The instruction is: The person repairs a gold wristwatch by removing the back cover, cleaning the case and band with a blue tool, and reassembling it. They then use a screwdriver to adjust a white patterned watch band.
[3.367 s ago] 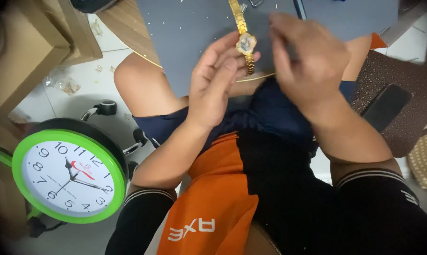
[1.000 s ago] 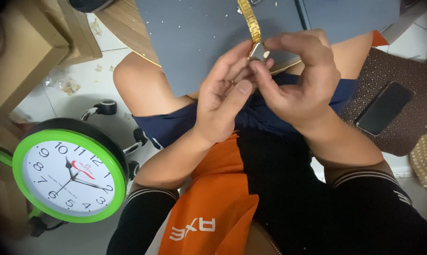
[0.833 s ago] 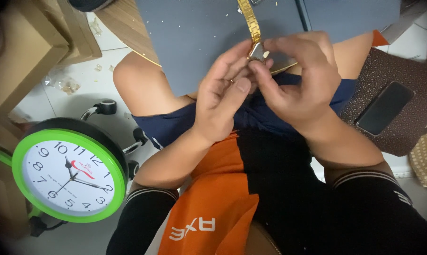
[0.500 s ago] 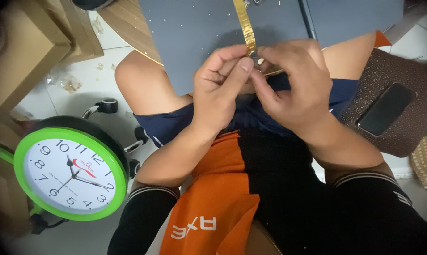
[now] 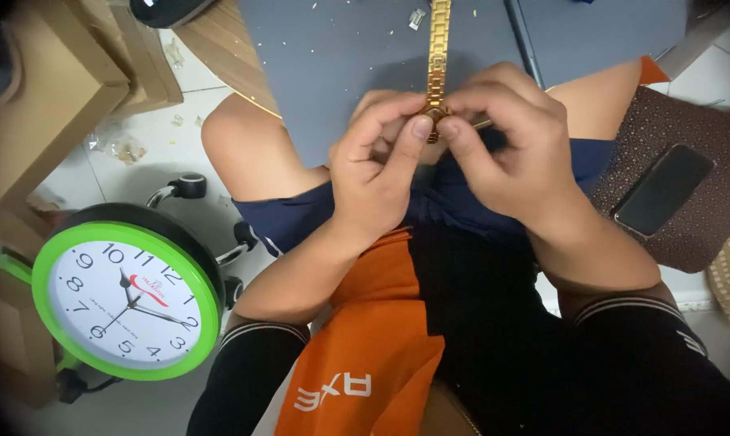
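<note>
A gold wristwatch with a metal link band (image 5: 438, 48) lies stretched away from me over a grey mat (image 5: 332, 64) on the desk edge. My left hand (image 5: 377, 173) and my right hand (image 5: 506, 153) meet at its near end, fingertips pinched together on the watch. The watch case is mostly hidden behind my fingers. A thin rod-like tool sticks out from under my right hand, its holder unclear.
A round wall clock with a green rim (image 5: 127, 300) stands at lower left beside cardboard boxes (image 5: 50, 81). A dark phone (image 5: 662, 190) rests on a brown patterned cushion at right. A small metal piece (image 5: 417, 18) lies on the mat. My knees are below.
Both hands have closed in together on the watch's near end, and the band now runs straight up the mat. Earlier the hands were apart with the watch face showing.
</note>
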